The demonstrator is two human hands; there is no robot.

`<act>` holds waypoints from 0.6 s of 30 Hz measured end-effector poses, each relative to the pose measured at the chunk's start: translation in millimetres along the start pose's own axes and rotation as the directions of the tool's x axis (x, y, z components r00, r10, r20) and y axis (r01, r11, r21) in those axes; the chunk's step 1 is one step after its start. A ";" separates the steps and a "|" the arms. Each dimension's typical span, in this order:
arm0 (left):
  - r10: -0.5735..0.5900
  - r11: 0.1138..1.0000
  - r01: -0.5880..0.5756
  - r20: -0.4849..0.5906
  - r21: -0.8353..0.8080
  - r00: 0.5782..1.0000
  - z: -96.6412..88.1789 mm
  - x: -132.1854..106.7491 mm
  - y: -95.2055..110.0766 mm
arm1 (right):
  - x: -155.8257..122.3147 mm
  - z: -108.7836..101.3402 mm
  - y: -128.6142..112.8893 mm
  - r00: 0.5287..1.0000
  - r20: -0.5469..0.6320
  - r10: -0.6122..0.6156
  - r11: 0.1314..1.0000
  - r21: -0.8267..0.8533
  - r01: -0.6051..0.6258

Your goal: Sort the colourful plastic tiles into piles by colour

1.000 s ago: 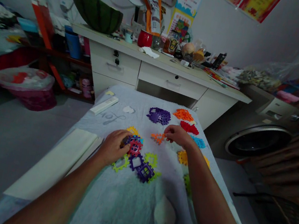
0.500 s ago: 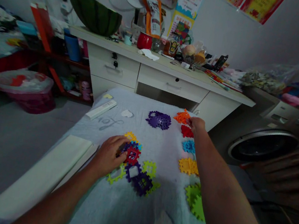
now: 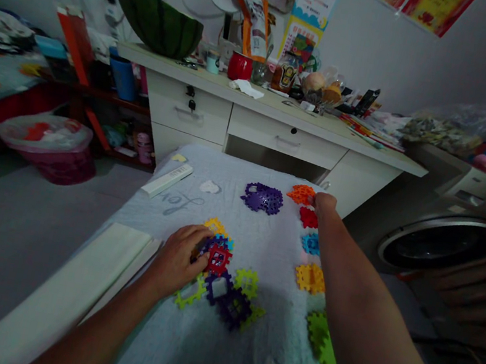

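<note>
My left hand (image 3: 181, 257) rests on a mixed heap of toothed plastic building tiles, its thumb and fingers curled round a dark purple tile. Against the thumb lies a red window tile (image 3: 218, 259). Yellow (image 3: 215, 226), purple (image 3: 234, 307) and lime green (image 3: 246, 282) tiles lie around it. At the far right, my right hand (image 3: 325, 204) pinches the edge of an orange toothed tile (image 3: 301, 194) on a small orange pile. Nearer along that side lie red (image 3: 309, 218), blue (image 3: 310, 243), amber (image 3: 310, 278) and green (image 3: 321, 340) tiles, some partly behind my forearm.
A purple tile pile (image 3: 262, 198) sits at the far middle of the cloth-covered table (image 3: 203, 357). White long boxes (image 3: 64, 288) and a slim white box (image 3: 167, 180) lie on the left. Behind stands a cluttered desk (image 3: 281, 127); a washing machine (image 3: 444, 236) is at the right.
The view has shifted slightly, so everything sits a little further right. Both hands stay at their piles, with hardly any movement of the tiles.
</note>
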State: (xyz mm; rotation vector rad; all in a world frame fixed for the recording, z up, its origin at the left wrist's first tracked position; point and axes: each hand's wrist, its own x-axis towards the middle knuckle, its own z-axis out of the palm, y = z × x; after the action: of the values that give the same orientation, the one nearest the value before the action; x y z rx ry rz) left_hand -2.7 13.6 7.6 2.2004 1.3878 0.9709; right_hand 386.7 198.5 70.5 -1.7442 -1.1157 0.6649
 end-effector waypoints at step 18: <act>0.024 1.000 -0.024 0.005 0.014 1.000 -1.3 -0.1 0.8 | -92.5 13.8 -31.2 0.993 -0.103 0.062 0.947 0.321 -0.026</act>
State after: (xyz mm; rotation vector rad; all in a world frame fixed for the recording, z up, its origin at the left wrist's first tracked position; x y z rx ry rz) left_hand -3.1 13.0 9.0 2.2334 1.3727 0.9667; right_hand 322.6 126.1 89.5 -1.5112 -0.8414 0.7227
